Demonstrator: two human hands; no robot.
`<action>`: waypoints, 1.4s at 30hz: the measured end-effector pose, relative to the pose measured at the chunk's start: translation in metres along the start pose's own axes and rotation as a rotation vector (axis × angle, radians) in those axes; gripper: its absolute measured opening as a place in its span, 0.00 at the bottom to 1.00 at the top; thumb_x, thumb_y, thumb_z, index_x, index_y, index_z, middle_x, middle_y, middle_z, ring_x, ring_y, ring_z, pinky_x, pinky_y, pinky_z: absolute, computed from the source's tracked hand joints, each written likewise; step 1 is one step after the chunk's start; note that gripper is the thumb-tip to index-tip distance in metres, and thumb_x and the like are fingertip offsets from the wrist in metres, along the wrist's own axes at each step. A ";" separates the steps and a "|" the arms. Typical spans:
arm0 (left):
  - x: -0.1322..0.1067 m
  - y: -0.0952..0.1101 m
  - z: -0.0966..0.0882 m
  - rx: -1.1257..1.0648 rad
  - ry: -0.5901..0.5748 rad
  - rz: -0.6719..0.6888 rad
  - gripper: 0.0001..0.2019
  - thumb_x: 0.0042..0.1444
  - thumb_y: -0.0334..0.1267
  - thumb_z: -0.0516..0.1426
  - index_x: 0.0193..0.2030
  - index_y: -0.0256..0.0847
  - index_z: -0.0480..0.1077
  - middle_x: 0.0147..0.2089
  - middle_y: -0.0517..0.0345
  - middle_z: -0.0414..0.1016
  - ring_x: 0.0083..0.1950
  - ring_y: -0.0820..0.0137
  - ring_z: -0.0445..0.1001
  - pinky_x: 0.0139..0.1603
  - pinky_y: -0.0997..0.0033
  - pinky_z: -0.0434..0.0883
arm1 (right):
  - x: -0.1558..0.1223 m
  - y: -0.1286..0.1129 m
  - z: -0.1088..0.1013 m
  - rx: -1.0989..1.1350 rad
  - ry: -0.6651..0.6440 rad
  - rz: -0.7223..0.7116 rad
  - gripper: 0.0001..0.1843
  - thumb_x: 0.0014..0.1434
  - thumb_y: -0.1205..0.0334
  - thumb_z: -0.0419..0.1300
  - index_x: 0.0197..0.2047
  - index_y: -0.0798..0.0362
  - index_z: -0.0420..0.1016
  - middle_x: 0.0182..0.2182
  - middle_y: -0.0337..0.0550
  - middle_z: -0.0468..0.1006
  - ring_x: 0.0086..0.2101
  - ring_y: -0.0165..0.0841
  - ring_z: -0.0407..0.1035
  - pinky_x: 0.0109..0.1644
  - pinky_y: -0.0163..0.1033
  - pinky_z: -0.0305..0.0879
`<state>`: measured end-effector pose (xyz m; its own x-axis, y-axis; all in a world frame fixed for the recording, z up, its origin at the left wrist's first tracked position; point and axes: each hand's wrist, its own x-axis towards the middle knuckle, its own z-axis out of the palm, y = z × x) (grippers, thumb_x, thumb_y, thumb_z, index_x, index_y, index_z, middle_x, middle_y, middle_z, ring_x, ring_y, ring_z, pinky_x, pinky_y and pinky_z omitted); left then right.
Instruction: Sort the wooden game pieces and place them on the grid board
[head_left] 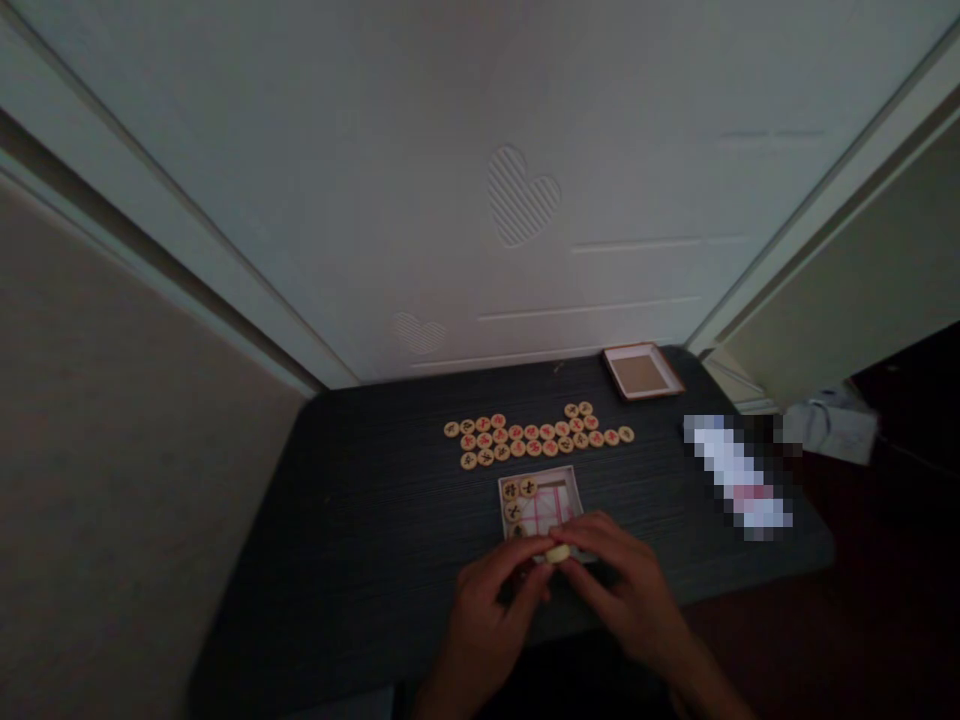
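Note:
Between the fingertips of my left hand [495, 595] and my right hand [619, 575] is a round Chinese chess piece [557, 553], seen edge-on. Both hands pinch it over the near edge of a small open box [578, 492]. Along the left side and back corner of the box lie several pieces [528, 487] with dark characters, on a folded white sheet with pink lines [546, 510]. Beyond the box, several more Chinese chess pieces [533, 433] with red or dark characters lie flat in uneven rows. My hands hide the box's near side.
A dark tabletop [375, 540] bears everything. The shallow box lid [643, 372] lies inside-up at the back right. A blurred-out bright object [739, 480] is at the right. A white panel with heart reliefs [517, 195] rises behind the table.

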<state>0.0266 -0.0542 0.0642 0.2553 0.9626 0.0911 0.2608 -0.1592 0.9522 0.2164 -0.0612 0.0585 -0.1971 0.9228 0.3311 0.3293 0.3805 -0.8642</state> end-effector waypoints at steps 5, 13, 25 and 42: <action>-0.001 0.001 -0.001 -0.012 0.032 0.055 0.08 0.64 0.37 0.59 0.46 0.47 0.79 0.42 0.56 0.84 0.33 0.71 0.81 0.39 0.72 0.78 | -0.002 -0.001 0.000 -0.038 0.051 -0.055 0.16 0.66 0.67 0.61 0.54 0.44 0.78 0.43 0.44 0.82 0.44 0.36 0.77 0.48 0.42 0.76; 0.003 0.004 -0.001 0.005 0.094 0.128 0.04 0.60 0.37 0.63 0.42 0.47 0.79 0.42 0.54 0.84 0.43 0.64 0.83 0.47 0.64 0.80 | -0.003 0.002 0.000 -0.106 0.088 -0.109 0.19 0.65 0.69 0.60 0.56 0.41 0.78 0.41 0.44 0.81 0.41 0.35 0.77 0.43 0.39 0.77; 0.006 0.000 0.000 0.009 0.122 0.186 0.05 0.60 0.33 0.63 0.41 0.46 0.79 0.42 0.55 0.83 0.44 0.66 0.82 0.47 0.66 0.79 | -0.002 0.000 -0.001 -0.107 0.085 -0.061 0.15 0.65 0.66 0.61 0.54 0.45 0.78 0.40 0.45 0.81 0.40 0.36 0.77 0.44 0.40 0.77; 0.004 -0.005 0.006 0.025 -0.006 0.029 0.11 0.60 0.38 0.63 0.50 0.47 0.77 0.42 0.56 0.79 0.36 0.70 0.75 0.41 0.72 0.75 | 0.003 -0.006 0.005 -0.047 0.000 0.260 0.13 0.70 0.57 0.55 0.34 0.50 0.75 0.30 0.39 0.77 0.32 0.31 0.73 0.38 0.34 0.66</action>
<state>0.0321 -0.0513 0.0575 0.2687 0.9561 0.1165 0.2763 -0.1924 0.9416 0.2089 -0.0606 0.0628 -0.1006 0.9898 0.1004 0.4115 0.1333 -0.9016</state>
